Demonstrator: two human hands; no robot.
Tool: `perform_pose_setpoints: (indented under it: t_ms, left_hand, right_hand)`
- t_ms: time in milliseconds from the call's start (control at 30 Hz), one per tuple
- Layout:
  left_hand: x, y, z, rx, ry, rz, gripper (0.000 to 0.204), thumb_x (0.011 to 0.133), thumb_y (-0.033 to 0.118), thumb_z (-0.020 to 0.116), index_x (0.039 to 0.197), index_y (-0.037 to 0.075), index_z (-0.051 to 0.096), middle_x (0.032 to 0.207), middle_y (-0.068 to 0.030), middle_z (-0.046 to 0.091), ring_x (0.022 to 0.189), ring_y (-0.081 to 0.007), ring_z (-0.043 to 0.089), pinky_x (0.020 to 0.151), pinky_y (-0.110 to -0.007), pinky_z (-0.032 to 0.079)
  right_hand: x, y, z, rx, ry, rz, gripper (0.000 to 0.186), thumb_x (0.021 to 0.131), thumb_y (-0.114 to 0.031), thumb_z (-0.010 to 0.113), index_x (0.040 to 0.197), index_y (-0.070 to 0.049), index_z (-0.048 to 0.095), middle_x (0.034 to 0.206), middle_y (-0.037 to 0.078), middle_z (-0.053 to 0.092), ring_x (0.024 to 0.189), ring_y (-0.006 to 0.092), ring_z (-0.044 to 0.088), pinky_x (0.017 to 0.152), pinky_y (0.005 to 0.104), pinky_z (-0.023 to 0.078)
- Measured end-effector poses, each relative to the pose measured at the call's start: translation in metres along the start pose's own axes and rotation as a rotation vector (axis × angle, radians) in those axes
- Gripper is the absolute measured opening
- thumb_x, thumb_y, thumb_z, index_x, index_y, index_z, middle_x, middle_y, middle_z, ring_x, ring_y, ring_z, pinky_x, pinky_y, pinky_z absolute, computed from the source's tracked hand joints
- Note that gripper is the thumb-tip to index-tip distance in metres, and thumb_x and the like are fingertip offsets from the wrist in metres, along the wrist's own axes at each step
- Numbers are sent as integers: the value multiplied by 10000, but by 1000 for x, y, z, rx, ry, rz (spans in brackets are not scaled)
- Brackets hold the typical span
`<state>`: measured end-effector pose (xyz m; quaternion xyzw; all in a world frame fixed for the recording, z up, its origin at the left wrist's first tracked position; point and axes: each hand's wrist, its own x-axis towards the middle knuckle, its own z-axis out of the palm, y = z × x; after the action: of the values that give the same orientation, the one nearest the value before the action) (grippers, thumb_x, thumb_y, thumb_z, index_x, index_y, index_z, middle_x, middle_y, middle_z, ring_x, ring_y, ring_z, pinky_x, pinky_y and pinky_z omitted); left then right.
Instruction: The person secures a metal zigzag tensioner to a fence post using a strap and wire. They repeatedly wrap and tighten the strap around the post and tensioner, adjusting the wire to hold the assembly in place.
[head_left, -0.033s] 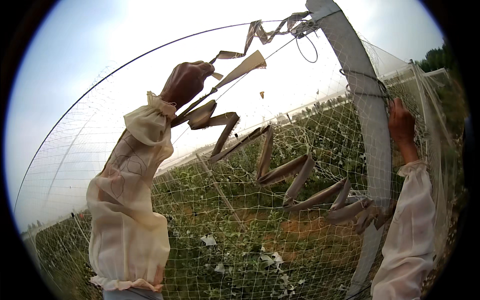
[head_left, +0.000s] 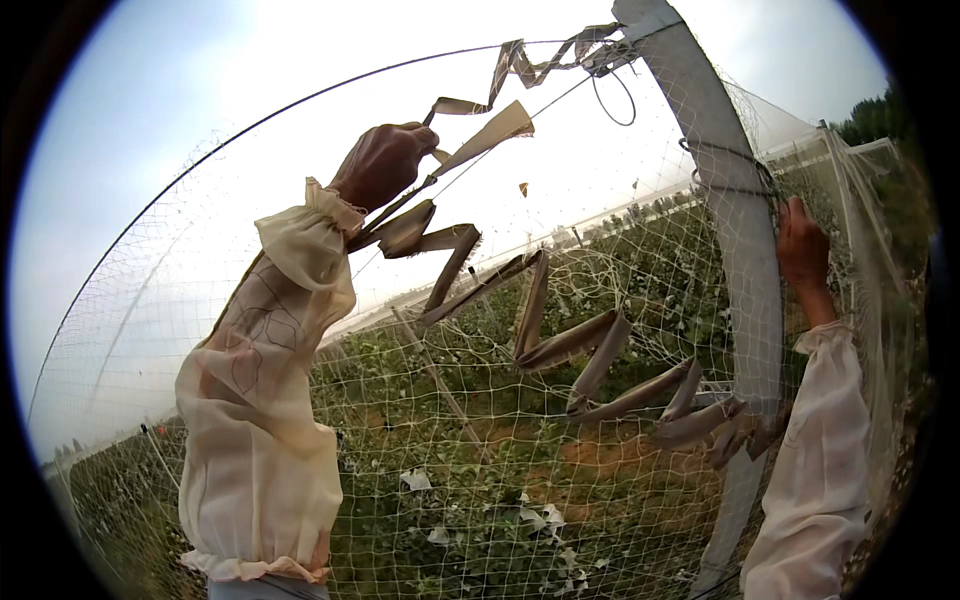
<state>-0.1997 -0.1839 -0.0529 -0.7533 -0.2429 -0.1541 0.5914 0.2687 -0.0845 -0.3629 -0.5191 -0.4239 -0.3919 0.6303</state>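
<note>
My left hand (head_left: 392, 160) is raised at the upper left, its fingers closed around a long grey-brown strip (head_left: 568, 342) with zigzag creases. One part of the strip runs up from the fist to the top of a concrete post (head_left: 745, 270); the rest hangs across the net (head_left: 480, 400) to the post's lower part. A wide loose end of it sticks out beside the fist. My right hand (head_left: 803, 250) is curled closed at the post's right edge, just below a wire (head_left: 725, 168) wound round the post. Whatever its fingers grip is hidden.
A dark line (head_left: 300, 100) runs along the net's upper edge to the post top, where a wire loop (head_left: 613, 95) hangs. Behind the net grow low green plants (head_left: 400, 510) with pale scraps among them. More netting (head_left: 860, 220) stands right of the post.
My left hand and forearm have shifted slightly to the right, still closed on the strip. My right hand has stayed at the post.
</note>
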Motion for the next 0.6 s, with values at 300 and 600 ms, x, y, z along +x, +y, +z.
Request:
perform_pose_setpoints:
  t_ms: [300,600]
  left_hand:
    - [5,-23,33,55,-72,-123,338,855,29,548,1184,46,622,928,-174,698,792,-299,682,722,-399,543]
    - [41,-16,52,-40,-222,-142,300,789,31,569,1073,26,666,861,-239,662,801,-364,654,709,-419,511]
  right_hand:
    - [1,-1,4,12,-5,-16,224,1003,-256,412,932,-49,458,737,225,581,687,449,584,570,524,448]
    - [-3,1,-1,0,46,-30,244,1009,-260,406,930,-39,472,727,221,576,653,431,579,552,505,443]
